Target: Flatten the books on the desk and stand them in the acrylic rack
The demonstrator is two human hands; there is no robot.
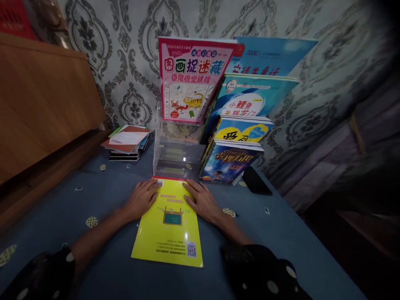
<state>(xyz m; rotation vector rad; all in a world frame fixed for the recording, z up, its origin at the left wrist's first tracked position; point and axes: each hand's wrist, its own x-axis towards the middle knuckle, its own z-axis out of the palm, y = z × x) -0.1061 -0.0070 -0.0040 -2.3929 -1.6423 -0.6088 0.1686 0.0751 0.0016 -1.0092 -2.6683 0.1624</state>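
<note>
A yellow book [168,233] lies on the blue tablecloth, its printing upside down to me, with a small chalkboard picture and a QR code on its cover. My left hand [140,201] holds its far left corner, fingertips on the cover. My right hand [202,201] holds the far right corner, with the thumb lying over the side edge. Just beyond the book stands a clear tiered book rack [179,152]. A pink picture book [190,79] leans in its top left tier. Fingers under the book, if any, are hidden.
Blue and teal books [250,98], a yellow-and-blue book [240,130] and dark blue books [231,162] fill the rack's right side. A black phone [256,180] lies right of it. Left are a book stack [126,141] and wooden cabinet [46,100]. Patterned wall [131,54] stands behind.
</note>
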